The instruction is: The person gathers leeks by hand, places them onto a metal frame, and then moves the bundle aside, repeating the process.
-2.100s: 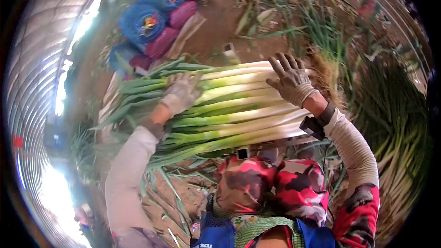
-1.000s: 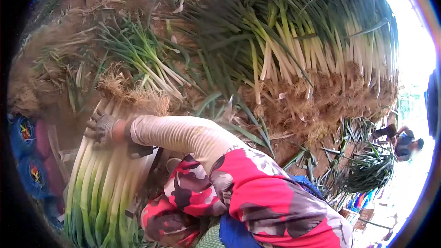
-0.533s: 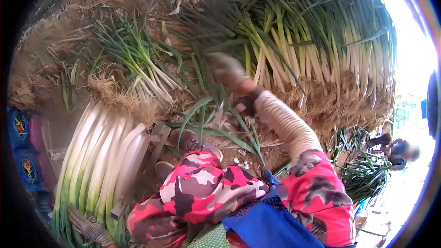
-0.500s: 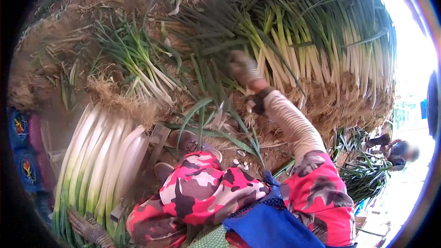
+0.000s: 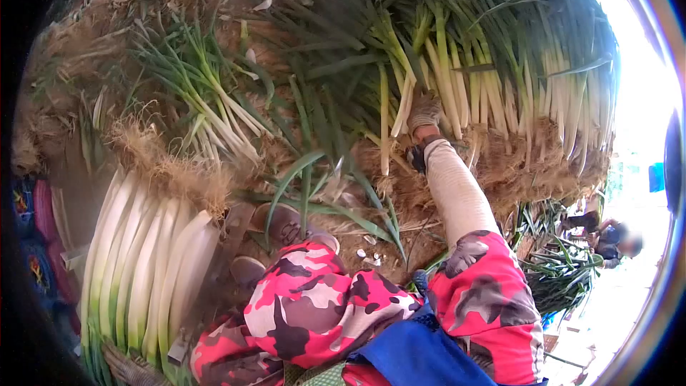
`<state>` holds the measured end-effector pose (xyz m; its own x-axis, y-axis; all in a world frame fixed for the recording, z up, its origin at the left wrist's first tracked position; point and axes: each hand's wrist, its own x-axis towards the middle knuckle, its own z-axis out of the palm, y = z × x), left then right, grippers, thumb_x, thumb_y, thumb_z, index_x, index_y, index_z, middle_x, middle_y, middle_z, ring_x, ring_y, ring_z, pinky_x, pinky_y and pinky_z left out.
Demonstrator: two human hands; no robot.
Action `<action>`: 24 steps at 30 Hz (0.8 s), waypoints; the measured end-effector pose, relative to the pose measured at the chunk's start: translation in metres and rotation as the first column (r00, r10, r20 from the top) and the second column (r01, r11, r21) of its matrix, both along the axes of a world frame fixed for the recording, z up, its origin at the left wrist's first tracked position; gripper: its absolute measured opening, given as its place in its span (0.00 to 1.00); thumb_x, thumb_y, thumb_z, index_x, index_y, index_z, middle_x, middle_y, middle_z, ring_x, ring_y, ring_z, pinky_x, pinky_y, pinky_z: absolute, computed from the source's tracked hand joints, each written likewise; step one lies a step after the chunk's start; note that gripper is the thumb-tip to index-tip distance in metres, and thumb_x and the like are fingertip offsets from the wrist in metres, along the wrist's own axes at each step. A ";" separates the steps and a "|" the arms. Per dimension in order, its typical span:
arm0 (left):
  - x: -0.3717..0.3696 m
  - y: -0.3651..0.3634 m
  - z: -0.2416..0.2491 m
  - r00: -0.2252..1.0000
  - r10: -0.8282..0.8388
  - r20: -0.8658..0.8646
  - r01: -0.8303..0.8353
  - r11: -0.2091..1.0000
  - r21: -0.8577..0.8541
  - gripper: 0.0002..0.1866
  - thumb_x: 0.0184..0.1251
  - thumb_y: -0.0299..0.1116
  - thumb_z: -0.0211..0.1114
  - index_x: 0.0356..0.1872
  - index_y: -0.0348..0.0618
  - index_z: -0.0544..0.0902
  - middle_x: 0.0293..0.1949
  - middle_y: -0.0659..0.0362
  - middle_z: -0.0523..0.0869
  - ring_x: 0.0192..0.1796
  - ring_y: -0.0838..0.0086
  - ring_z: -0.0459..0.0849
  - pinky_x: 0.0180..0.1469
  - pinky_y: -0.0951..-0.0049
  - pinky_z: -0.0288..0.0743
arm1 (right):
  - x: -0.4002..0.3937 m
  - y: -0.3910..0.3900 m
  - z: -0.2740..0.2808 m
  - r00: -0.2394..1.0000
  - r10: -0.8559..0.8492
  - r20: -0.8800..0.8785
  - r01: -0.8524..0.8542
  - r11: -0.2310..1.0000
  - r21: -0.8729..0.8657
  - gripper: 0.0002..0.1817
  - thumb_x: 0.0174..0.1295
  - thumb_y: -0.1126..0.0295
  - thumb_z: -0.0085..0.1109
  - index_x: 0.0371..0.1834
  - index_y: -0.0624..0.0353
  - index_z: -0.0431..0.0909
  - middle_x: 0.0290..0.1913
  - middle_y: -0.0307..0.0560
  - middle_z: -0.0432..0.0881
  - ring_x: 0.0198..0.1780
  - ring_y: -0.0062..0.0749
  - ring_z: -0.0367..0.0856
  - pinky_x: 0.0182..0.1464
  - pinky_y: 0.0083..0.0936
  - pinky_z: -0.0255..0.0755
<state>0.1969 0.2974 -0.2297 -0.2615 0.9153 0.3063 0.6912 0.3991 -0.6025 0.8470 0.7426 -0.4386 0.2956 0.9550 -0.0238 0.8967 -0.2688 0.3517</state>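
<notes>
My right hand (image 5: 424, 111), in a grey glove, reaches into a big pile of uncleaned green onions (image 5: 514, 64) with soil on the roots. Its fingers curl around the white stalks near the roots. At the left lies a neat bundle of cleaned white-and-green onions (image 5: 143, 257), roots pointing away from me. My left hand (image 5: 130, 370), also gloved, shows only partly at the bottom left edge, by the bundle's green ends. Its grip is hidden.
A smaller loose bunch of green onions (image 5: 207, 100) lies on the bare soil at upper left. My shoes (image 5: 282, 221) and red camouflage trousers (image 5: 321, 307) fill the lower middle. Another person (image 5: 614, 239) crouches at the far right. Coloured sacks (image 5: 39, 243) sit at the left edge.
My right hand left the cleaned bundle, swung right and reached deeper into the big pile, settling on the stalks. My view turned from the bundle to the pile.
</notes>
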 end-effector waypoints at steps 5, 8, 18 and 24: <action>-0.005 -0.001 -0.005 0.997 -0.047 0.066 0.045 0.999 0.028 0.35 0.73 0.59 0.31 0.69 0.46 0.66 0.64 0.51 0.72 0.62 0.54 0.71 0.60 0.51 0.65 | -0.060 -0.018 -0.022 0.968 0.125 -0.217 -0.190 0.930 -0.314 0.36 0.60 0.61 0.53 0.72 0.58 0.56 0.54 0.61 0.78 0.49 0.49 0.82 0.44 0.40 0.77; -0.001 0.002 -0.002 0.999 -0.030 0.025 0.030 1.000 0.005 0.35 0.73 0.58 0.33 0.69 0.45 0.66 0.63 0.51 0.73 0.62 0.54 0.71 0.60 0.53 0.66 | -0.125 -0.055 -0.036 0.908 0.060 -0.416 -0.248 0.875 -0.415 0.43 0.64 0.46 0.52 0.76 0.56 0.45 0.56 0.53 0.77 0.59 0.43 0.75 0.57 0.43 0.72; -0.010 0.005 -0.011 0.994 -0.049 0.095 0.047 0.999 0.027 0.32 0.72 0.53 0.39 0.69 0.41 0.63 0.66 0.49 0.68 0.65 0.56 0.68 0.65 0.55 0.60 | 0.032 0.000 0.024 0.962 -0.140 0.233 0.097 0.977 0.187 0.33 0.55 0.57 0.62 0.62 0.62 0.67 0.54 0.61 0.77 0.59 0.55 0.75 0.54 0.36 0.74; -0.022 -0.001 -0.021 0.986 -0.076 0.151 0.069 0.996 0.048 0.32 0.72 0.49 0.43 0.71 0.39 0.59 0.69 0.49 0.63 0.69 0.58 0.64 0.70 0.57 0.54 | 0.037 -0.014 0.039 0.779 -0.139 -0.611 0.234 0.969 0.077 0.28 0.59 0.55 0.60 0.55 0.65 0.71 0.48 0.59 0.79 0.49 0.47 0.79 0.52 0.34 0.74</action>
<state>0.1752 0.2960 -0.2511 -0.2417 0.9205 0.3070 0.8019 0.3676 -0.4709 0.8841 0.7285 -0.3993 0.4396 0.8894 -0.1257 0.8406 -0.4566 -0.2913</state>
